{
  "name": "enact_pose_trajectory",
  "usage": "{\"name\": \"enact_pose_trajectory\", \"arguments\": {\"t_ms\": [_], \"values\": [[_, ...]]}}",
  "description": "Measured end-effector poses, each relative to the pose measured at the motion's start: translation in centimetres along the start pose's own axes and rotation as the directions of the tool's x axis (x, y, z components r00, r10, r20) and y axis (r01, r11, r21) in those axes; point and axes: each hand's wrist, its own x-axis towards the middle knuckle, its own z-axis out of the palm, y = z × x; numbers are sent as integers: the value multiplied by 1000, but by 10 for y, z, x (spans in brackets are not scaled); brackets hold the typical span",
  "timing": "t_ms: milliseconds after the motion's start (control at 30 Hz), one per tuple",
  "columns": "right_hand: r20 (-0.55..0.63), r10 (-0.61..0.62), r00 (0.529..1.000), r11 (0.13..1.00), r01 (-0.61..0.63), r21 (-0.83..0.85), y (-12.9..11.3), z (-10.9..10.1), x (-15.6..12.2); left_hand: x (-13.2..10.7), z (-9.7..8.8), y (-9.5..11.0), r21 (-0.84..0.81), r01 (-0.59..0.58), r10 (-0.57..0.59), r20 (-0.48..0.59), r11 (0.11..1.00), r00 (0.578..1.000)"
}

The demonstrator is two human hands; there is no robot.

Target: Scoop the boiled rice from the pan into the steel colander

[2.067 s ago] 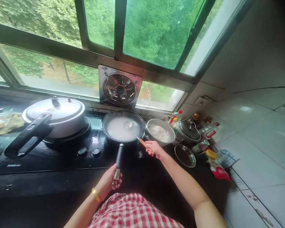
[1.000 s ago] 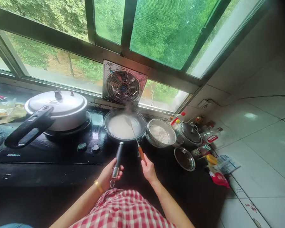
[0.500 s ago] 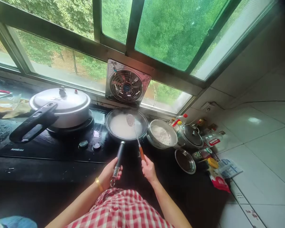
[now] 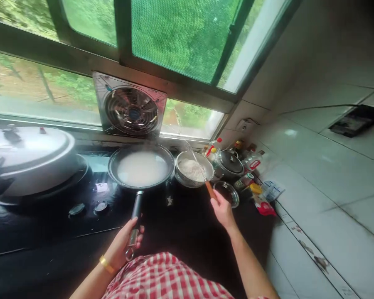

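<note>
My left hand [image 4: 127, 238] is wrapped round the black handle of a frying pan [image 4: 171, 166], which stands on the stove with cloudy white liquid [image 4: 141, 168] in it. In my right hand [image 4: 222, 209] is the wooden handle of a skimmer [image 4: 210, 189]. Its metal head, blurred by motion, is over the far side of a mesh strainer [image 4: 210, 160]. White, lumpy food [image 4: 190, 169] lies in the strainer, which rests in a bowl to the right of the pan. Whether the skimmer touches the food, I cannot tell.
A pressure cooker [image 4: 50, 162] stands on the left burner. Right of the strainer are a lidded pot [image 4: 229, 164], a metal bowl [image 4: 233, 195], a jar [image 4: 244, 181], bottles [image 4: 252, 161] and a red packet [image 4: 264, 206]. A fan [image 4: 132, 108] sits at the window.
My right hand has moved the skimmer from over the pan rightward to the strainer. The view has turned right. My left hand still grips the pan handle.
</note>
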Motion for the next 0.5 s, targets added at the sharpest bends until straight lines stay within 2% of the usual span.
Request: {"name": "enact_pose_trajectory", "arguments": {"t_ms": [67,200,267,400,500], "values": [[-13,17,1000,998,-18,-68,23,-25,20,-2,2,2,46,8,-8,-3,999,1000],[143,200,969,979,-204,19,60,-50,63,-4,5,4,68,76,-74,-29,995,997],[206,259,944,959,-276,60,71,-57,82,-4,5,3,63,63,-61,-44,996,997],[314,297,902,941,-333,67,85,-76,117,-6,9,3,29,18,-16,-67,999,998],[372,333,866,942,-324,-88,97,-91,143,-9,15,4,-11,-28,27,-77,1000,997]]}}
